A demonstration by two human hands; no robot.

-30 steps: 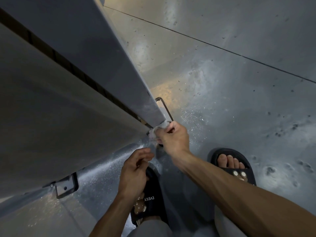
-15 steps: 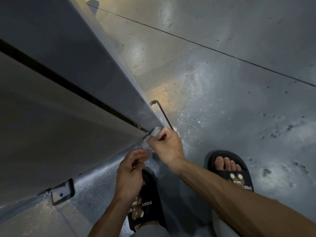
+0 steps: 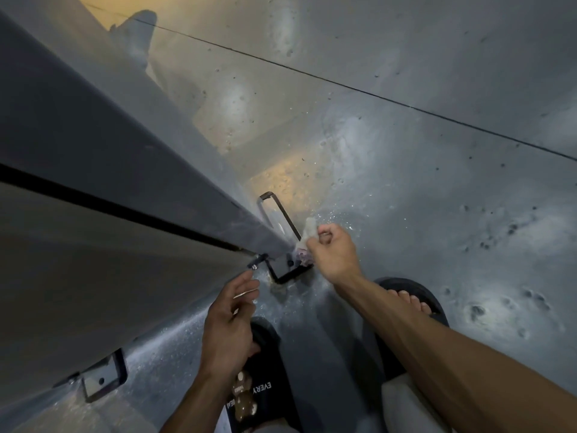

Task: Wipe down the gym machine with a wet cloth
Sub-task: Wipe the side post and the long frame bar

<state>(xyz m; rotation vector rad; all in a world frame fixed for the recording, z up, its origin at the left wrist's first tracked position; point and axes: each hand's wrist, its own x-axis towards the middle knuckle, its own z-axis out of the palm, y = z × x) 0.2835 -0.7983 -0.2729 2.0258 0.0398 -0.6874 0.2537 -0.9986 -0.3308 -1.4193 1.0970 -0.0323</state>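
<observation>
Grey metal filled the left half of the view: the gym machine [image 3: 118, 170], a long slanted panel with a dark seam running toward 4 o'clock, narrowing to a corner near the middle of the frame. At 7 o'clock a small metal bracket [image 3: 101, 381] fixed the panel's lower edge to the floor [image 3: 437, 198], which was grey, shiny, pitted and speckled with droplets. Below the corner, at about 6 o'clock, the left hand [image 3: 229, 326] hung with its fingers [image 3: 246, 285] loosely extended and slightly spread, holding nothing, the tips just beneath a small bolt at the panel's end. Under that hand lay a black slide sandal [image 3: 262, 389] with white lettering. Right of the corner stood a black rectangular base frame [image 3: 285, 220], bolted to the floor. Against it, just right of centre, the right hand [image 3: 332, 248] gripped the wet cloth [image 3: 307, 242]; its fingers were curled round the crumpled white wad, which stuck out above and below the fist and touched the frame's right bar. Toward 4 o'clock the right forearm crossed over a second black sandal [image 3: 415, 295] with bare toes showing.
</observation>
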